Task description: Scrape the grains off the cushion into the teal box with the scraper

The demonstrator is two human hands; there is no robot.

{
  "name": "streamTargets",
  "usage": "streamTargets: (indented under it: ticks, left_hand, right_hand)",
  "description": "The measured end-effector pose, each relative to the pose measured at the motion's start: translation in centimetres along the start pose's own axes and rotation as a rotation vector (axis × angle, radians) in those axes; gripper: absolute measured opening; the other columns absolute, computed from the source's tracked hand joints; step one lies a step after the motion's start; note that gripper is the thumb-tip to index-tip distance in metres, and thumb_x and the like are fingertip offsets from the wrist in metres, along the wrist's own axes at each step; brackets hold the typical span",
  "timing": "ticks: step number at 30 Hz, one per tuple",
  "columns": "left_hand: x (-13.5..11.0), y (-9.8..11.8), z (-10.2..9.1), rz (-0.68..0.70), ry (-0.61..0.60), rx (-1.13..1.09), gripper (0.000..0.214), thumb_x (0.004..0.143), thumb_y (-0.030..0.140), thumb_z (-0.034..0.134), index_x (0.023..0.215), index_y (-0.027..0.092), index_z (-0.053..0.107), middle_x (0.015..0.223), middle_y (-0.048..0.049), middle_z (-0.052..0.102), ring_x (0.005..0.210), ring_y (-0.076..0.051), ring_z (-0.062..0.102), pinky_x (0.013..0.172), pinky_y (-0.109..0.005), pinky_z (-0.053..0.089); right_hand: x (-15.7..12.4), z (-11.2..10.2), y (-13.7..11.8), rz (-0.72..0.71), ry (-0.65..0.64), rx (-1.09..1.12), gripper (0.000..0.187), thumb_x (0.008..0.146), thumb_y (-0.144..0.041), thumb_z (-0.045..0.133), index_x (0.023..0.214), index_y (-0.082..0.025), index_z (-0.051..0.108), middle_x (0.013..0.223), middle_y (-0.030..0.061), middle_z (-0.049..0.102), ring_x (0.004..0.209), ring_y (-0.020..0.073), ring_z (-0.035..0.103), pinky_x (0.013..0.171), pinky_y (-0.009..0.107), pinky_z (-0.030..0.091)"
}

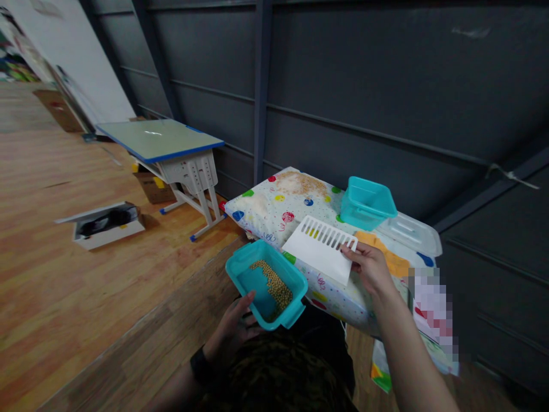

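My left hand [238,324] grips the near side of a teal plastic container [238,269], thumb over its rim. Soybeans [278,289] lie heaped along the right side inside it. The container is held over my lap, just off the table's near edge. In my right hand [368,264] is a white slotted plastic panel [319,257], pinched at its right end above the table. Behind the panel, a pile of light-brown grains [306,184] and a paler pile [256,203] rest on the spotted tablecloth [277,224].
A second teal container [368,207] stands at the back of the table beside a clear lid [414,233]. An orange cloth [386,252] lies near my right hand. Left are a school desk [160,140] and an open white box [109,226] on the floor. A dark wall [386,80] runs behind.
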State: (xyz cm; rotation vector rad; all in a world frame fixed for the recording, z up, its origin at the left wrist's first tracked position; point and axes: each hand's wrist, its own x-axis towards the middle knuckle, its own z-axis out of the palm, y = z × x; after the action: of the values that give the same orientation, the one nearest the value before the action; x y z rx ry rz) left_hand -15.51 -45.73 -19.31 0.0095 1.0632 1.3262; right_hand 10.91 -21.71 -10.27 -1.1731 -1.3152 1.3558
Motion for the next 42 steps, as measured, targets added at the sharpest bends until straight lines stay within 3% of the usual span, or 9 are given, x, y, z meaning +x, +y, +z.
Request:
streamTargets:
  ticks: [7,15,20,23,26,29,33,37,42]
  left_hand:
    - [0.5,-0.3,-0.5,0.001,0.006,0.001,0.049,0.111,0.046,0.072,0.148,0.012,0.070,0.150,-0.0236,0.082,0.126,-0.038,0.087,0.113,-0.057,0.070]
    - [0.4,0.0,-0.2,0.004,0.052,-0.030,0.046,0.111,0.039,0.073,0.147,0.011,0.069,0.146,-0.0257,0.083,0.122,-0.039,0.088,0.108,-0.059,0.073]
    - [0.1,0.2,0.2,0.007,0.074,-0.001,0.041,0.112,0.039,0.072,0.143,0.012,0.071,0.143,-0.0234,0.085,0.121,-0.038,0.088,0.105,-0.057,0.074]
    - [0.1,0.2,-0.2,0.006,0.051,0.003,0.044,0.110,0.042,0.074,0.143,0.013,0.071,0.144,-0.0232,0.084,0.124,-0.038,0.087,0.108,-0.054,0.073]
    - [0.0,0.1,-0.9,0.012,0.045,0.023,0.058,0.102,0.052,0.084,0.144,0.014,0.070,0.143,-0.0223,0.083,0.128,-0.038,0.085,0.113,-0.052,0.070]
    - [0.0,0.0,-1.5,0.042,0.064,0.057,0.076,0.091,0.062,0.094,0.145,0.016,0.068,0.140,-0.0210,0.082,0.126,-0.042,0.085,0.114,-0.057,0.068]
    - [0.7,-0.2,-1.9,-0.020,0.086,0.048,0.086,0.092,0.060,0.093,0.158,0.016,0.060,0.149,-0.0244,0.078,0.134,-0.043,0.082,0.119,-0.059,0.065]
    - [1.6,-0.3,-2.2,-0.034,0.108,-0.009,0.083,0.097,0.055,0.089,0.164,0.019,0.056,0.160,-0.0244,0.073,0.137,-0.043,0.081,0.116,-0.056,0.067]
    - [2.1,0.0,-2.3,-0.056,0.152,-0.002,0.074,0.101,0.049,0.085,0.161,0.016,0.058,0.151,-0.0238,0.079,0.125,-0.042,0.086,0.103,-0.053,0.072]
  right_hand:
    - [0.5,0.4,0.2,-0.037,0.039,0.010,0.047,0.058,-0.057,0.108,0.085,-0.024,0.088,0.093,0.0118,0.088,0.075,0.0297,0.076,0.066,0.043,0.061]
    - [0.3,0.9,0.1,-0.009,0.068,0.054,0.052,0.049,-0.053,0.109,0.080,-0.019,0.087,0.084,0.0106,0.085,0.068,0.0245,0.070,0.061,0.037,0.056]
    - [0.4,0.4,-0.5,-0.108,0.212,0.122,0.051,0.053,-0.051,0.106,0.089,-0.021,0.086,0.093,0.0089,0.086,0.077,0.0255,0.074,0.071,0.041,0.061]
    - [1.0,0.1,-1.2,-0.228,0.283,-0.012,0.049,0.064,-0.056,0.098,0.094,-0.022,0.081,0.090,0.0064,0.083,0.076,0.0237,0.070,0.068,0.037,0.058]
    - [1.7,0.6,-2.2,-0.351,0.336,-0.383,0.035,0.077,-0.051,0.085,0.095,-0.023,0.073,0.079,0.0031,0.075,0.071,0.0231,0.064,0.065,0.034,0.051]
    - [2.3,2.5,-3.2,-0.387,0.390,-0.768,0.022,0.089,-0.038,0.071,0.104,-0.022,0.070,0.076,0.0031,0.070,0.068,0.0232,0.060,0.067,0.034,0.042]
    - [2.5,6.5,-3.5,-0.392,0.288,-1.031,0.022,0.100,-0.025,0.059,0.119,-0.018,0.066,0.077,0.0058,0.071,0.065,0.0231,0.060,0.064,0.032,0.033]
    - [2.4,10.0,-3.2,-0.436,0.185,-1.139,0.021,0.101,-0.017,0.060,0.122,-0.017,0.065,0.083,0.0086,0.076,0.070,0.0235,0.068,0.063,0.029,0.035]
    - [2.6,13.7,-3.7,-0.417,0.148,-1.160,0.022,0.101,-0.016,0.064,0.123,-0.017,0.067,0.093,0.0135,0.081,0.080,0.0269,0.076,0.068,0.031,0.044]
